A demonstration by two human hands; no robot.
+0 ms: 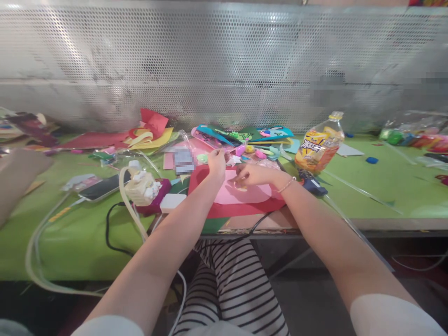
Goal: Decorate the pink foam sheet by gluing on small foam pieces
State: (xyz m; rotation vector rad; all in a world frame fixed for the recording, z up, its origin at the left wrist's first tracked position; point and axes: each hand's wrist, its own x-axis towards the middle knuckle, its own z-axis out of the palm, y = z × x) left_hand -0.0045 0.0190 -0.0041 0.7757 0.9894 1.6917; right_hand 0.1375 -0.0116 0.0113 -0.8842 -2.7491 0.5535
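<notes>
A pink sheet of paper (257,196) lies on a larger red sheet (227,212) at the table's front edge. My right hand (255,175) reaches over the pink sheet, its fingers bent together and pointing down. A small pale yellow piece (241,188) lies just under those fingertips; whether they grip it I cannot tell. At the red sheet's back edge, my left hand (217,164) is closed in a pinch; what it holds is too small to make out. Small coloured pieces, among them a white star shape (234,160) and a pink lump (240,150), lie behind my hands.
A clear plastic bottle (320,144) with a yellow label stands at right. To the left are a phone (104,187), a plug adapter (142,186) with cables, and a white charger (173,203). Another person's arm (21,175) enters from the left. A perforated metal panel (217,65) rises behind.
</notes>
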